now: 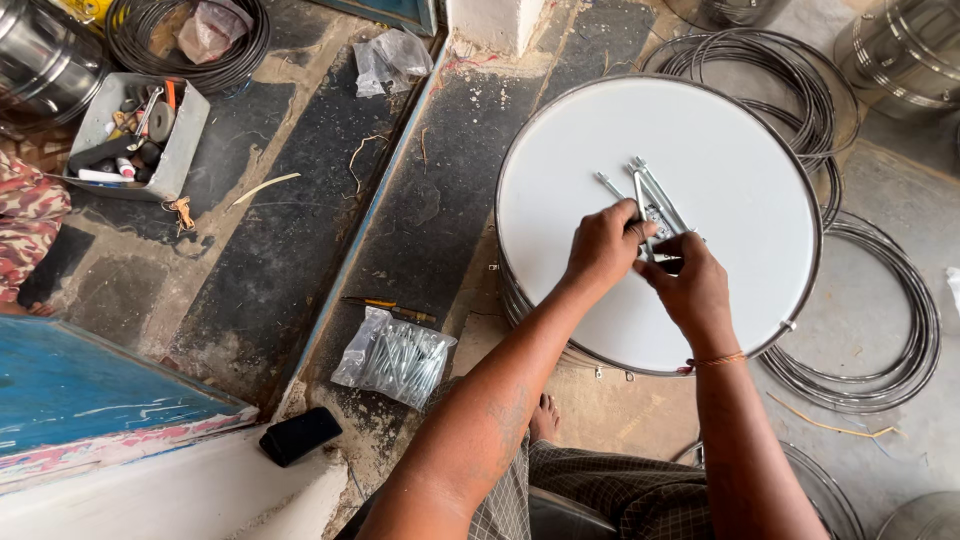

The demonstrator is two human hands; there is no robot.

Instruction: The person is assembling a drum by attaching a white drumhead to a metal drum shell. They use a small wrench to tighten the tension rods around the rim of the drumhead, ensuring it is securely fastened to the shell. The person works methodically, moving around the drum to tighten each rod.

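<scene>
A round drum with a white head (720, 140) and a metal rim stands on the floor in front of me. Several long metal tension rods (650, 190) lie in a bundle on the drum head. My left hand (602, 245) pinches the near ends of the rods. My right hand (690, 285) grips the same bundle from the right, touching the left hand. The rods' near ends are hidden under my fingers.
A clear bag of metal rods (395, 358) and a screwdriver (385, 306) lie on the floor at the left. A grey tray of tools (140, 125) sits far left. Metal hoops (880, 330) ring the drum at right. A black phone (300, 435) lies near a blue ledge (90, 395).
</scene>
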